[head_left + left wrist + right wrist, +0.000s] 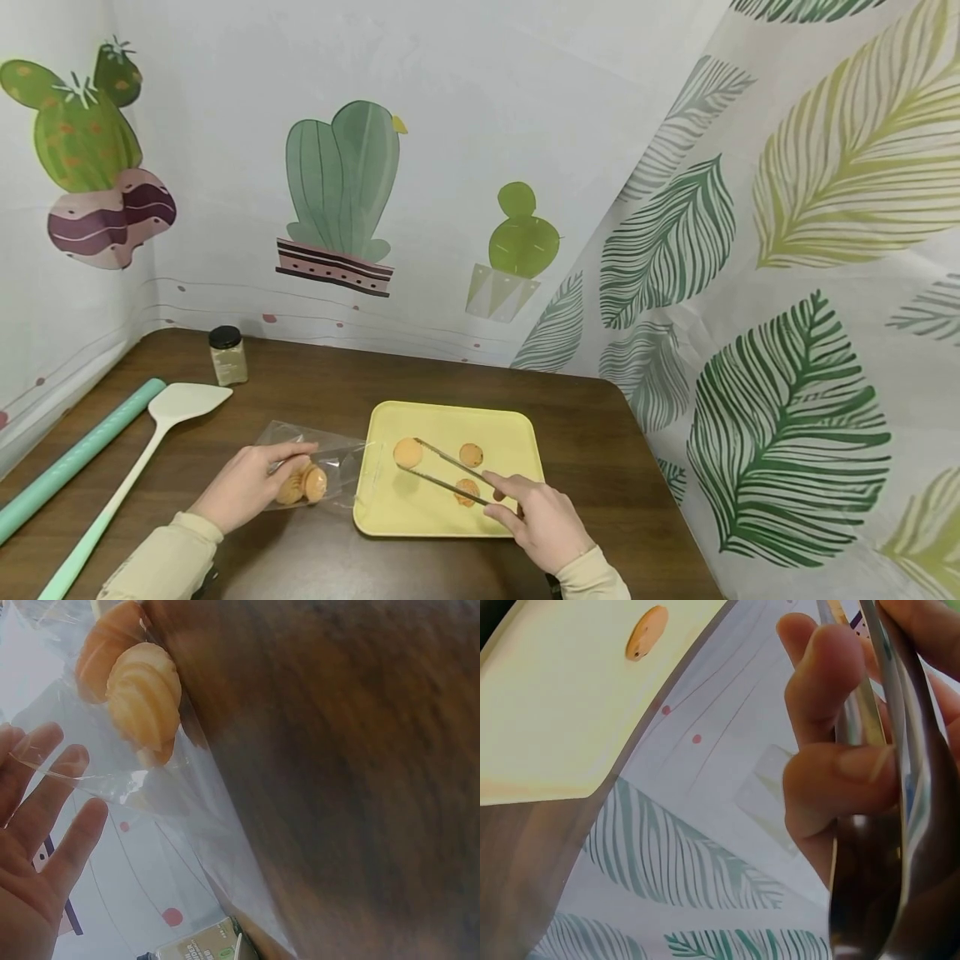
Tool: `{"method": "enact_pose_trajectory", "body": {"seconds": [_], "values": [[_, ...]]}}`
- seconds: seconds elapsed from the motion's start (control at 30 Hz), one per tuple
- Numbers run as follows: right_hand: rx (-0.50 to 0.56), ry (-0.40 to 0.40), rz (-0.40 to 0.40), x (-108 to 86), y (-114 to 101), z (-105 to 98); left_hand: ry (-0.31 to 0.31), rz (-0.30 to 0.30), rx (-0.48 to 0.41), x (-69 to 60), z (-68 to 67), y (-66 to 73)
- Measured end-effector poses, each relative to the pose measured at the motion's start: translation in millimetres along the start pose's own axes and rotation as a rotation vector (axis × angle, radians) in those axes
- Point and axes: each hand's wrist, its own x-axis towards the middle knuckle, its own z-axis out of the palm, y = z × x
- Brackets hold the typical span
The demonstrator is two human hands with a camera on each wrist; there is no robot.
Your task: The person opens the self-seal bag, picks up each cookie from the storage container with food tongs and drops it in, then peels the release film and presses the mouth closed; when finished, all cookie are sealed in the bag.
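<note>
My left hand [251, 483] holds a clear plastic bag [341, 467] by its side, with several cookies [313, 483] inside. In the left wrist view, a ridged cookie [146, 697] shows through the film beside the fingers. The bag's mouth points toward a yellow tray [450, 417] and reaches its left edge. My right hand [543, 521] grips metal tongs [442, 484] between thumb and fingers. At the tray's left, the tong tips lie on either side of a round cookie [407, 452]. Two more cookies, one round [471, 455] and one ridged [467, 492], lie on the tray.
A small black-lidded jar [228, 356] stands at the back left of the brown table [300, 387]. A pale spatula [180, 402] and a teal rolling pin [82, 454] lie along the left side. Patterned cloth [450, 125] hangs behind.
</note>
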Motion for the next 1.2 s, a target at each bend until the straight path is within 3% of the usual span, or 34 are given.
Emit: {"method": "enact_pose_trajectory", "body": {"seconds": [0.7,1.2], "values": [[-0.070,0.042,-0.152,11.5,-13,11,0.010,0.001,-0.002,-0.1,0.8,-1.0],[-0.069,-0.008,-0.167,25.1,-22,19,0.002,-0.005,0.016,0.4,-1.2,2.5]]}}
